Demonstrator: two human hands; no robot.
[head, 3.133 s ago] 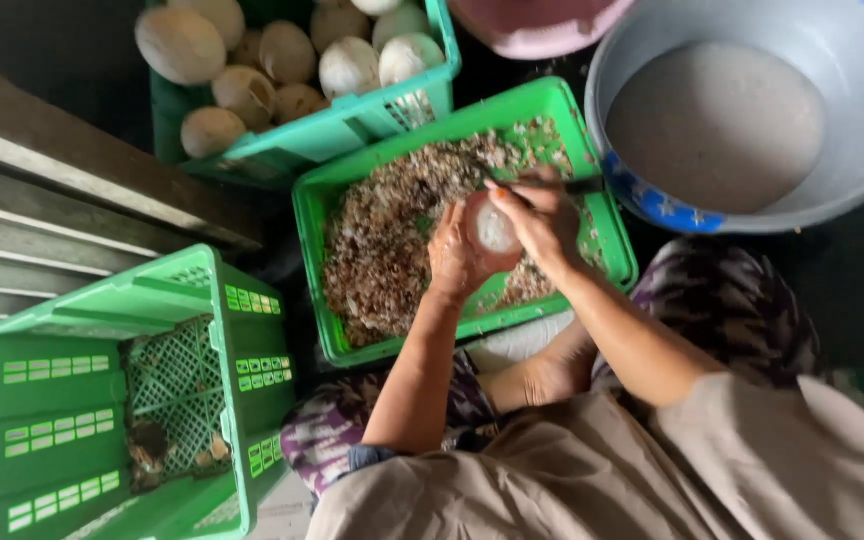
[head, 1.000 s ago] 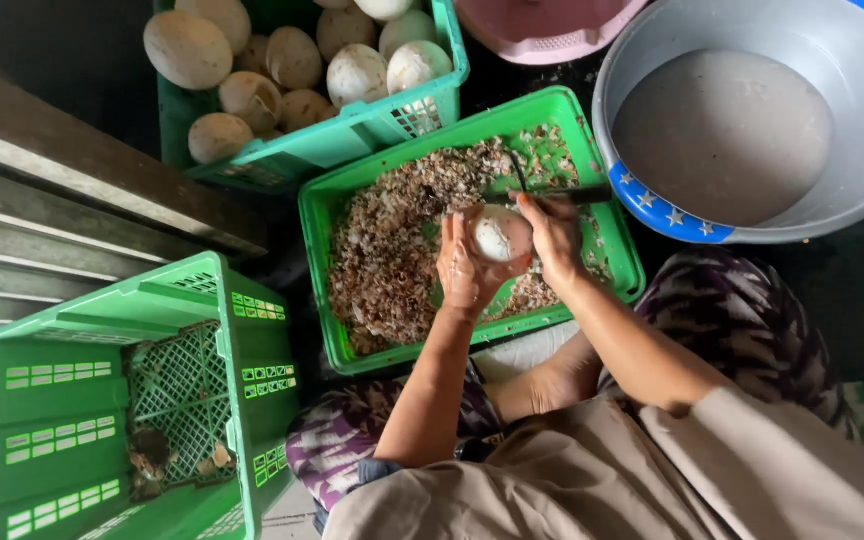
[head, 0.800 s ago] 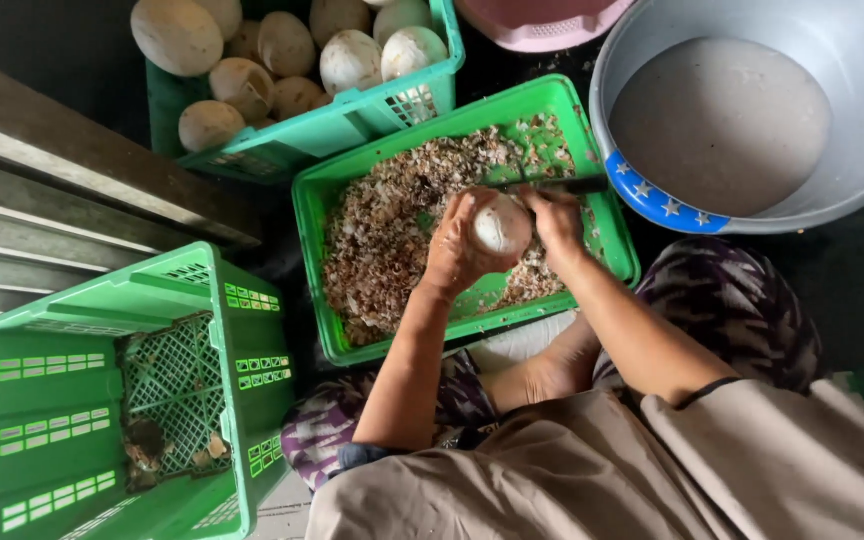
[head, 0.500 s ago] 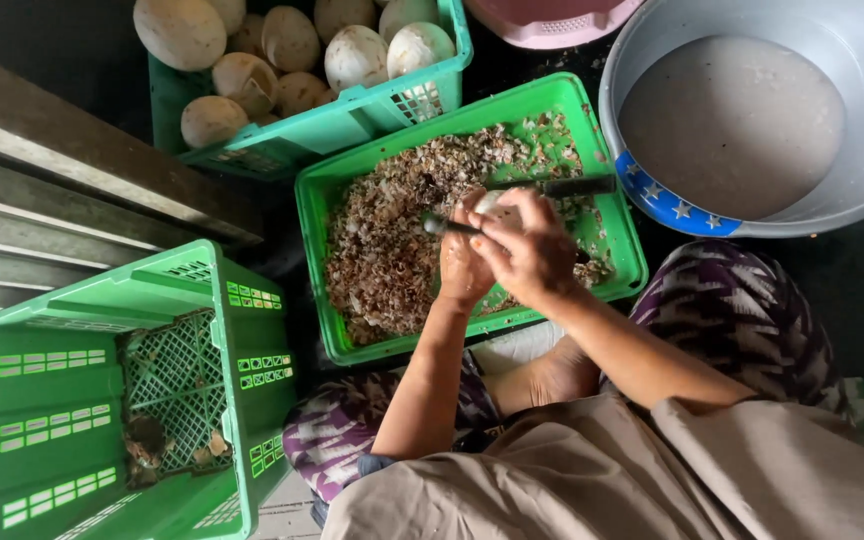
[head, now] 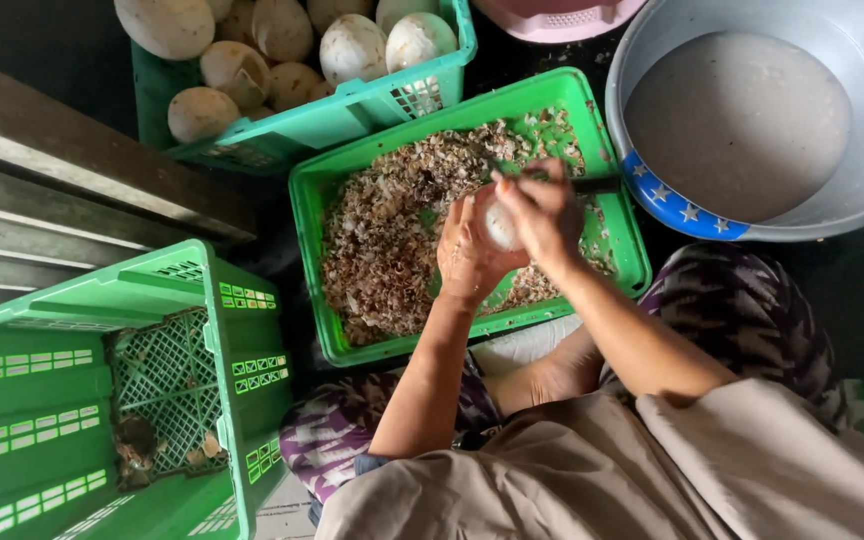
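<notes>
Dark floor underlies everything, with wooden steps (head: 62,190) at far left. Left to right: one tipped green crate (head: 102,400), nearly bare inside; one teal basket (head: 352,100) holding about nine pale round husked fruits (head: 352,45), partly cut off at the top; one green tray (head: 612,200) filled with brown shavings (head: 392,240). Over that tray your left hand (head: 467,255) cups one white peeled ball (head: 500,225); your right hand (head: 547,210) closes over it, gripping a dark-handled knife (head: 592,185). One grey tub (head: 852,60) of cloudy liquid sits at right. Judgement: this ball is almost clean; the basket remains unpeeled, so much work is left.
</notes>
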